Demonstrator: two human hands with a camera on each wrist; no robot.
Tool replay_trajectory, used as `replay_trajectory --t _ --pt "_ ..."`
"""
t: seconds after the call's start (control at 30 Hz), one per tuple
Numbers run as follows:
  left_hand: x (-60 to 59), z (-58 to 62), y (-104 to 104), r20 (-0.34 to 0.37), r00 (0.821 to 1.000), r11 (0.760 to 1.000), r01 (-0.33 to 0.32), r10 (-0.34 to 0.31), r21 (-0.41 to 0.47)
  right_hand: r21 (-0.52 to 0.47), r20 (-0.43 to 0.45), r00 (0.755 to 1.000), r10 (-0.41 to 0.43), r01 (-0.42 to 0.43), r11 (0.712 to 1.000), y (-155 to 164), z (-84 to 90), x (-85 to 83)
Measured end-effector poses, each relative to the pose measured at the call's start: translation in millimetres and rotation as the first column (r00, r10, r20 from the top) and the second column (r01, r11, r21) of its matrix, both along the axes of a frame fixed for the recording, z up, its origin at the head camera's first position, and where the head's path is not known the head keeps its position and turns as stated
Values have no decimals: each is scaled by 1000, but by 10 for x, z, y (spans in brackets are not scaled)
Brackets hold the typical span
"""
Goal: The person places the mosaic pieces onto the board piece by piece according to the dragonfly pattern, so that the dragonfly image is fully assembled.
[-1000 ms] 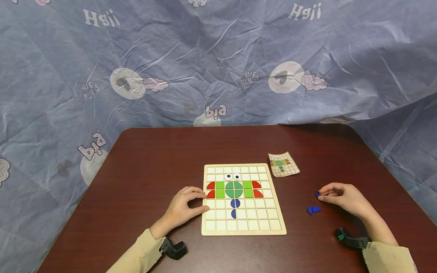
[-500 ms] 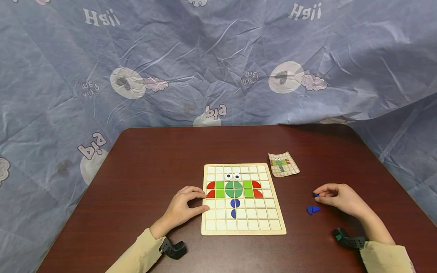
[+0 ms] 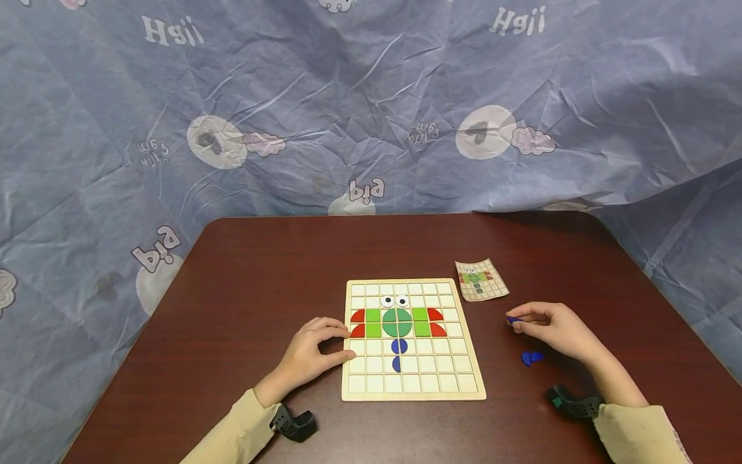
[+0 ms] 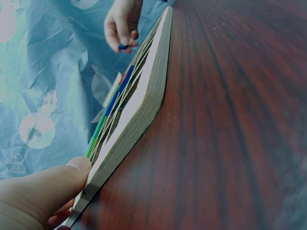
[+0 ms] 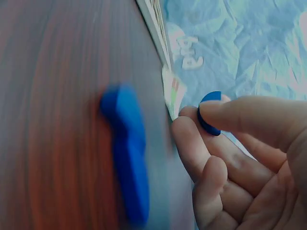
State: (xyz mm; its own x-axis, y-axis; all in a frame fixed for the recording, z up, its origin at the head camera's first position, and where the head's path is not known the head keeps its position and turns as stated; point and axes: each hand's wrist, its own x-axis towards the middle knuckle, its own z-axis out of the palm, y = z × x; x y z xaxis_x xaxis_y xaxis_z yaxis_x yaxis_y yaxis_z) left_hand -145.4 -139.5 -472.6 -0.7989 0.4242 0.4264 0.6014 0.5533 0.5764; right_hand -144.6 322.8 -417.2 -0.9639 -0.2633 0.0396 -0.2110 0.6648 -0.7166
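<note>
A wooden grid board (image 3: 440, 380) lies mid-table with red, green and blue tiles and two eye pieces (image 3: 395, 301) on it. The left hand (image 3: 312, 351) rests at its left edge, fingers and thumb spread apart, the thumb (image 4: 67, 179) touching the rim in the left wrist view. Right of the board, the right hand (image 3: 556, 328) is raised and pinches a blue half-circle tile (image 5: 209, 114) between thumb and fingertips. Two more blue tiles (image 3: 531, 357) lie on the table below that hand; in the right wrist view they are blurred. Near the board's bottom middle sits a single blue half-circle (image 3: 397, 364).
A small picture card (image 3: 482, 281) with a matching pattern lies at the board's upper right. The dark red-brown table (image 3: 278, 258) ends at a patterned blue cloth (image 3: 371, 116) behind. Each wrist carries a black device (image 3: 294, 423).
The right hand has moved left toward the board, carrying the blue half-circle tile with it. The left hand and the board have stayed in place.
</note>
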Motion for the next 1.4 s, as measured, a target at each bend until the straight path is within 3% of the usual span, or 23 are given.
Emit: replay_trajectory --t 0.2,0.47,0.77,0.9,1.03,1.23,1.4 --pt "0 -16 -5 3 1000 1000 0 0 4 15 1 995 98 -98 995 -332 32 -36" --pt "11 -17 2 22 1000 1000 -2 2 3 -76 28 982 187 -184 980 -780 117 -57" --pt "12 -7 7 6 1000 1000 -1 1 8 -73 -98 958 269 -277 958 -1115 72 -72" --pt "13 -6 6 5 1000 1000 3 -3 11 -76 -103 941 323 -331 941 -1230 43 -74" --pt "12 -11 5 4 1000 1000 4 -4 12 -79 -84 930 359 -365 928 -1321 25 -67" --pt "11 -14 4 5 1000 1000 3 -3 8 -92 14 926 376 -373 923 -1433 0 -64" --pt "9 -5 8 -3 1000 1000 9 -9 13 -75 5 906 424 -422 903 -1504 -31 -68"
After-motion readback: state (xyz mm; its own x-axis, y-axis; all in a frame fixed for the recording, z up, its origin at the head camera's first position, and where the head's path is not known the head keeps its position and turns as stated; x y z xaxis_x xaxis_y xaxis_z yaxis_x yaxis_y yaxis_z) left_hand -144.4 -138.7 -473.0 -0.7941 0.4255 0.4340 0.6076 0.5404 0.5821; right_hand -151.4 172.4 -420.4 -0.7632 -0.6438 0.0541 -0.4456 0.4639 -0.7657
